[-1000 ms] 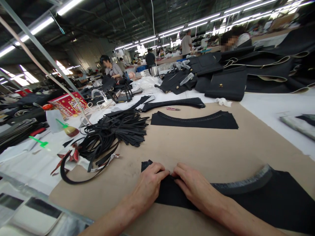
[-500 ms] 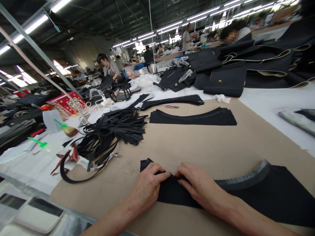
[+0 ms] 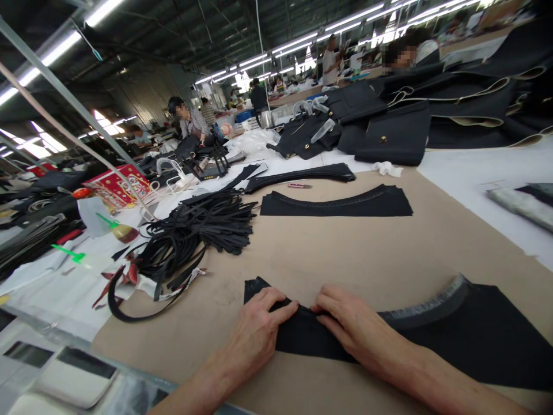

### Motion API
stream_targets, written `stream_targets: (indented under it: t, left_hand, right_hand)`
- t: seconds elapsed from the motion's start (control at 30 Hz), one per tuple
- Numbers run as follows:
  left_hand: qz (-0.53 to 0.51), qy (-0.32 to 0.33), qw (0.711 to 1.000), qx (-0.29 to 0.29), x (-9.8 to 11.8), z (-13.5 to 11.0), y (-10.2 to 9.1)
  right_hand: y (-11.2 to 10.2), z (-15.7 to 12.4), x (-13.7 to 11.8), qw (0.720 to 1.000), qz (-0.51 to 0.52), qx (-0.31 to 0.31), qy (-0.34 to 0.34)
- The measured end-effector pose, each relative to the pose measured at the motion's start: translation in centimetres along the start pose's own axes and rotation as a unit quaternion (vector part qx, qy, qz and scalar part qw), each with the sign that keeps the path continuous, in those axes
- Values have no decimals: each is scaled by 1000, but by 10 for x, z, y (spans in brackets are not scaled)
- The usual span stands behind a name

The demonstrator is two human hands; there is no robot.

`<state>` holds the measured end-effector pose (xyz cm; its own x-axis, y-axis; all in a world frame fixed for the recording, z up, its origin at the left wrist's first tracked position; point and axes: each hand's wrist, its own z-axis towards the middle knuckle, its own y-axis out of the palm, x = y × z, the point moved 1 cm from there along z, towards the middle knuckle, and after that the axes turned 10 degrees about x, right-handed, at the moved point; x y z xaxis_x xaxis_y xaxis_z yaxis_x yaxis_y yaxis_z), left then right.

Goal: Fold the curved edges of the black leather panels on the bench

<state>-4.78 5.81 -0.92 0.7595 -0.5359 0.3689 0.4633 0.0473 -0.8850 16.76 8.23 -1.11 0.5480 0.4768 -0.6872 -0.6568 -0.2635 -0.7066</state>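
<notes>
Facing black straps (image 3: 203, 225) and a scooped piece (image 3: 337, 208) across the tabletop (image 3: 311, 251); pinching the nearer panel (image 3: 479, 334) by its edge with left grip (image 3: 258, 321) and right grip (image 3: 348, 320) nearly closed.

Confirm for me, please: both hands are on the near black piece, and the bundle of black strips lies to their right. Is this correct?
Not entirely: the head view shows the bundle of black strips to their left. The left hand and right hand are indeed on the near black piece.
</notes>
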Motion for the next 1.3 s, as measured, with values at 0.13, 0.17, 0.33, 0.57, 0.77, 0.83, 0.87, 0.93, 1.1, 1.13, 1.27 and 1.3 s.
stream_targets:
  t: [0.13,0.17,0.33,0.57,0.77,0.83,0.87,0.93,1.1,1.13,1.27,1.3]
  left_hand:
    - [-11,-12,999,35,3,1,4]
    - [-24,-20,999,39,6,2,5]
    - [-83,-45,995,19,18,9,12]
    - [-25,23,999,17,22,-3,18]
    - [-3,38,999,30,23,-7,19]
    - [-7,36,999,33,24,-6,18]
    - [-9,32,999,34,25,-6,17]
    - [-12,24,999,33,26,-4,16]
    - [1,-11,1000,17,33,0,17]
    - [14,-16,1000,20,35,1,18]
    - [72,-12,995,68,42,-1,22]
    - [73,-10,994,77,43,-1,23]
  right_hand:
    - [-2,-1,0,1000,-7,-6,-2]
    - [-2,-1,0,1000,-10,-5,-4]
    - [0,-2,1,1000,-15,11,-18]
    - [2,-5,5,999,-7,22,-24]
    - [-10,-6,9,1000,8,6,-3]
    - [-15,-7,11,1000,6,0,-6]
    - [-17,-8,11,1000,4,-1,-9]
    - [-19,-11,13,1000,1,-1,-18]
    - [-20,-16,13,999,-14,-4,-42]
    - [-20,-17,13,999,-21,-5,-48]
    - [-17,-20,12,995,-57,-1,-82]
    - [-17,-21,12,994,-66,1,-90]
